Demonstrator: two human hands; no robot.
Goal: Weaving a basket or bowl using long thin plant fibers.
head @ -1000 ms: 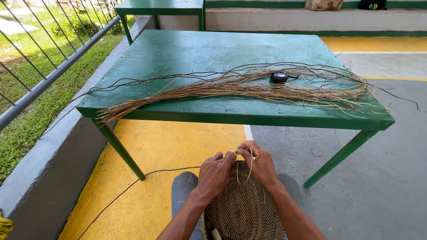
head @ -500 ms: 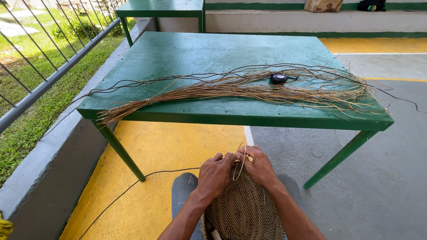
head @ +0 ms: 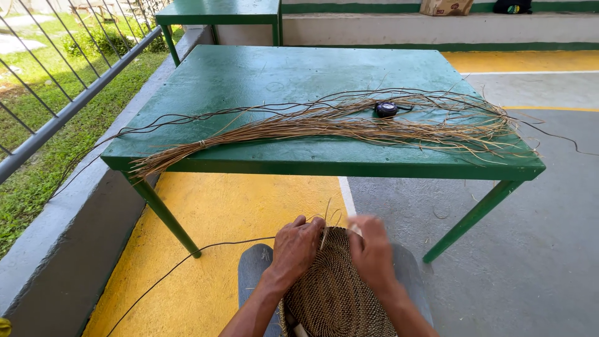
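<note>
Low in the frame, left hand [head: 298, 244] curled shut on the woven basket [head: 334, 290] rim, pinching a straw strand; right hand [head: 372, 248] blurred, grip impossible to tell. Above, grass bundle [head: 324, 128] across green table [head: 262, 75].

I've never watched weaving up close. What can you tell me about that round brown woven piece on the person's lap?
The round brown woven piece looks like tightly coiled plant fibre, a disc in concentric rows. It rests on the person's lap, its lower edge cut off by the frame. The left hand and right hand grip its top rim, where loose thin strands stick up.
</note>
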